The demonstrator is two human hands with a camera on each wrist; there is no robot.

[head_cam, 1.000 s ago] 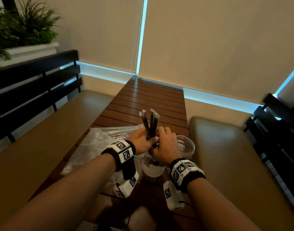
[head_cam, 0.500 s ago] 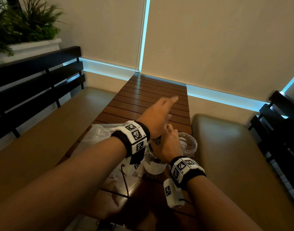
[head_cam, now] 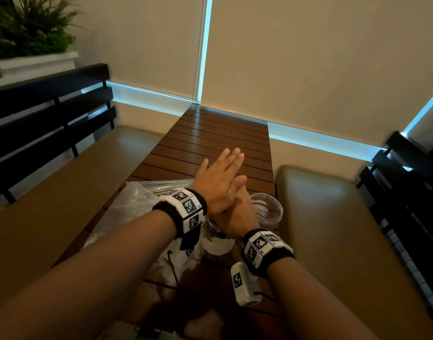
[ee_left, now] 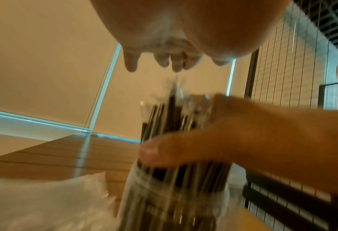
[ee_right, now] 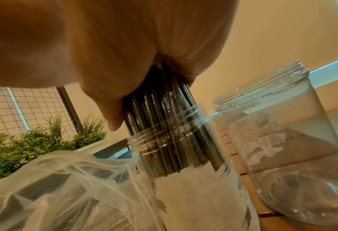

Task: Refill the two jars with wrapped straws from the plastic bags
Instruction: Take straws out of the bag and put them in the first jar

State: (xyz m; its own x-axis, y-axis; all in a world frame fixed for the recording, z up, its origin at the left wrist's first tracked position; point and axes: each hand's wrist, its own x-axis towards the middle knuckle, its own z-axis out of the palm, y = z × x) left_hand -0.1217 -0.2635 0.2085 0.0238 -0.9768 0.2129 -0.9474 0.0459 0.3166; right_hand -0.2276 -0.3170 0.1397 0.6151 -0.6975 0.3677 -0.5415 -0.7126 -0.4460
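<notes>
A person's right hand (head_cam: 237,212) wraps its fingers round a bundle of black wrapped straws (ee_right: 160,112) standing in a clear jar (ee_right: 185,179) near the table's (head_cam: 210,143) right edge. The left hand (head_cam: 218,177) hovers flat above the bundle, fingers straight and spread. A second, empty jar (head_cam: 268,209) stands just right; a crumpled plastic bag (head_cam: 134,202) lies left. Both jars carry torn white label remnants, with no legible writing.

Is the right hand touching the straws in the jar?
Touching. The right wrist view shows the right hand wrapped around the straws above the jar mouth.
</notes>
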